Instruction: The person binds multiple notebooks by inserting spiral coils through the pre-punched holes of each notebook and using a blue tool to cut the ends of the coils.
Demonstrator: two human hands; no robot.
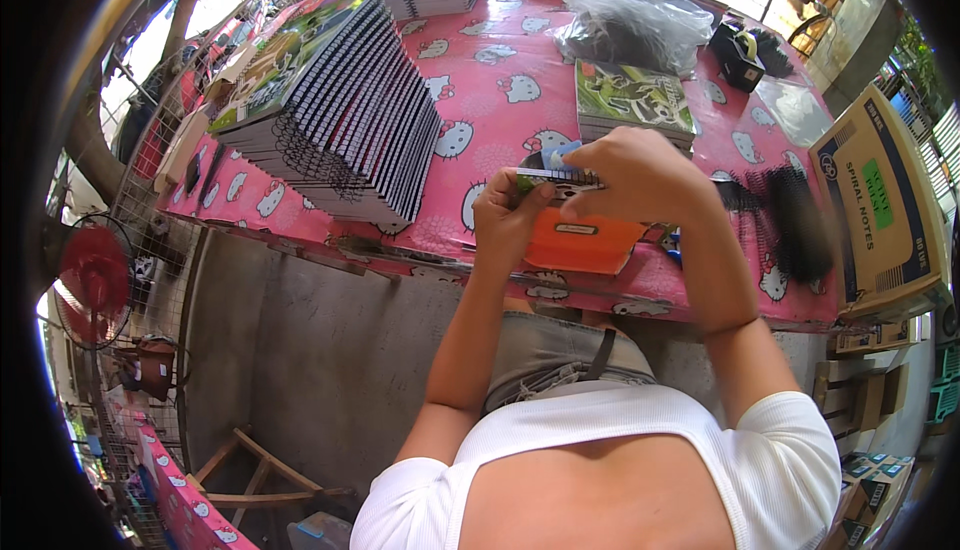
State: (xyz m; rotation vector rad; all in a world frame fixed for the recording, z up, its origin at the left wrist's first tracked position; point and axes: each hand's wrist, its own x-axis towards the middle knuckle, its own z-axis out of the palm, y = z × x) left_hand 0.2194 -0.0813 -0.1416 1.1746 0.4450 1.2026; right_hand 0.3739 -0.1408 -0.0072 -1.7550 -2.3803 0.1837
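Note:
My left hand (501,218) pinches the left end of a small spiral notebook (545,178) with a green, black and white cover, held up at the table's front edge. My right hand (648,176) is bent over the notebook's other end with its fingers curled. What those fingers grip is hidden from this side. A small blue patch shows by the right fingertips. Just below both hands sits an orange box-like thing (582,242) with a slot in its face. Behind the right hand lies a short stack of green-covered notebooks (632,95).
Tall stacks of spiral notebooks (345,115) stand on the left of the pink table (490,80). Black binding coils (797,225) lie on the right, beside a cardboard box (885,205). Farther back are a clear plastic bag (640,25) and a black tape dispenser (740,55).

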